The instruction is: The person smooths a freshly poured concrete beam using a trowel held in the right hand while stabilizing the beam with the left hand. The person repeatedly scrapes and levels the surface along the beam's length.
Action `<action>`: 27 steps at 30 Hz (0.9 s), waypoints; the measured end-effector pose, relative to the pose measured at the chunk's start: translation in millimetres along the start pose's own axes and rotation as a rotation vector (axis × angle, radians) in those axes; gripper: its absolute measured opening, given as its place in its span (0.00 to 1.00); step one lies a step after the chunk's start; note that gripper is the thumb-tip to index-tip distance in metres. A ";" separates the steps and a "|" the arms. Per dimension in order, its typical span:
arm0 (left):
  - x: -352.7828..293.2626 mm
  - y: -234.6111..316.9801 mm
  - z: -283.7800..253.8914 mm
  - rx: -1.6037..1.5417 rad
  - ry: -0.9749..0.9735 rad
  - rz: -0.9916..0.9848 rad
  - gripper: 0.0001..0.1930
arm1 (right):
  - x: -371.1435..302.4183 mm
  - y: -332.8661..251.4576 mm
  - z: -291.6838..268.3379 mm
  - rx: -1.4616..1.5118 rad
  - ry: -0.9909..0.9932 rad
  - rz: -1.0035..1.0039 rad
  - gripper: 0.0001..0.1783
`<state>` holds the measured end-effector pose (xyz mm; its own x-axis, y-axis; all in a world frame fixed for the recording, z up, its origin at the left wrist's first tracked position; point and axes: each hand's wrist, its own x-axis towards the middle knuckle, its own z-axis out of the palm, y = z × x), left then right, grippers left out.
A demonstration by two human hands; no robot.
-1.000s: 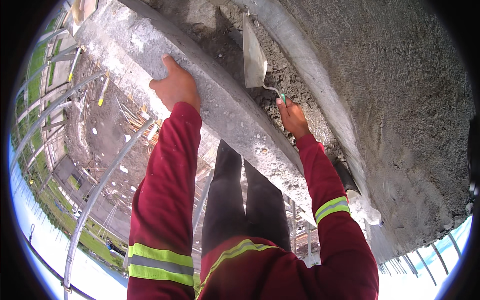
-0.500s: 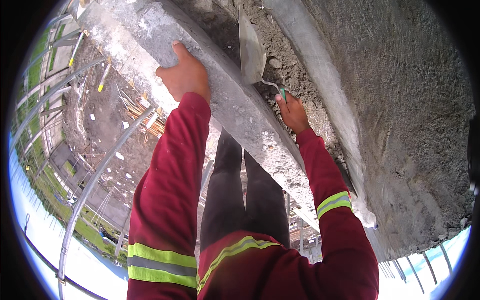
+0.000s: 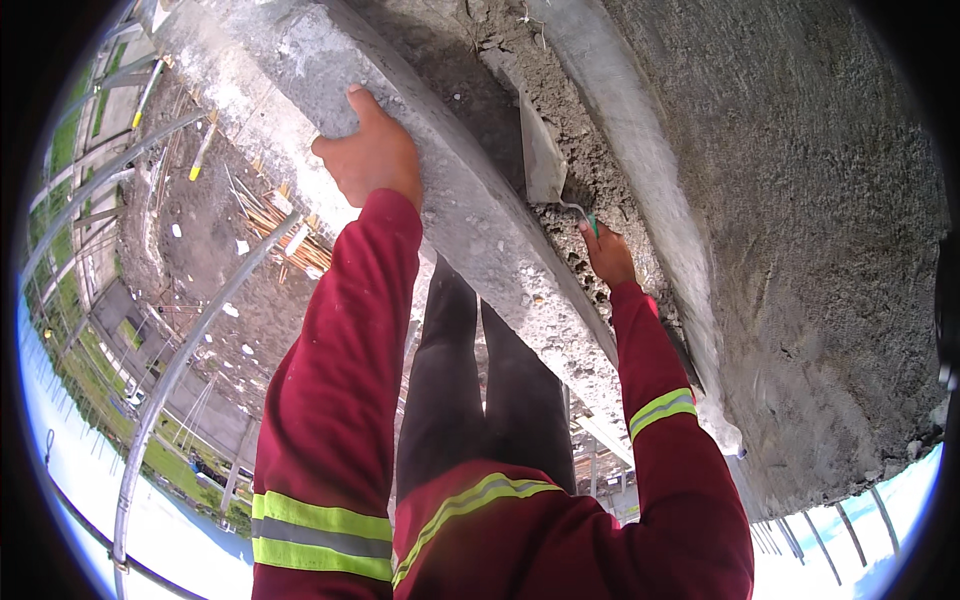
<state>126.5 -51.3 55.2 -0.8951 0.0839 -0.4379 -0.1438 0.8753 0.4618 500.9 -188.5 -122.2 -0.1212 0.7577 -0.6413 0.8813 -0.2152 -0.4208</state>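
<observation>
My left hand grips the outer edge of a grey concrete ledge, its thumb flat on top and its other fingers bent over the side, mostly hidden. My right hand is closed around the green handle of a pointed trowel. The trowel's metal blade points away from me and lies in the channel behind the ledge, against rough wet mortar. Lumps and holes mark the mortar near the blade and beside my right hand.
A broad rough concrete surface rises on the right, with a smoother pale band along the mortar. Left of the ledge, far below, lie bare ground, a pile of wooden sticks and metal poles.
My right hand has drawn the trowel toward me and slightly right, along the channel. A smoothed streak shows in the mortar beyond the blade. My left hand stays on the ledge.
</observation>
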 end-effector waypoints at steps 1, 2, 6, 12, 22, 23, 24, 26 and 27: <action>0.2 -0.1 0.8 0.031 0.011 0.006 0.52 | 4.0 -0.9 -7.5 -0.119 0.042 0.205 0.38; 0.8 -0.1 1.7 0.056 0.036 0.011 0.51 | 3.5 -1.9 -13.9 -0.089 0.023 0.208 0.38; 4.1 -2.8 4.5 0.075 0.045 0.008 0.51 | -20.3 4.8 -34.4 -0.035 -0.031 0.081 0.31; 4.9 -5.6 5.2 0.035 0.036 0.035 0.50 | -71.3 10.6 -43.7 -0.041 0.248 -0.269 0.14; 5.3 -8.8 5.8 0.020 0.043 0.076 0.51 | -38.8 46.5 5.7 -0.053 0.157 0.262 0.30; 4.9 -9.0 5.7 0.021 0.038 0.070 0.51 | -43.6 45.4 10.5 0.079 0.131 0.177 0.31; 4.8 -9.0 5.5 0.018 0.034 0.065 0.51 | -48.3 44.1 11.0 0.081 0.061 0.190 0.31; 4.3 -8.5 5.0 0.000 0.011 0.065 0.51 | -57.4 37.4 7.7 0.053 -0.192 0.112 0.30; 4.1 -8.4 4.3 -0.017 -0.001 0.068 0.52 | -60.7 34.0 3.4 0.029 -0.112 0.072 0.30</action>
<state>125.9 -56.3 46.3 -0.9027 0.1435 -0.4057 -0.0896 0.8594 0.5033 536.6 -243.9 -99.7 -0.1099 0.6660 -0.7378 0.8762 -0.2856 -0.3883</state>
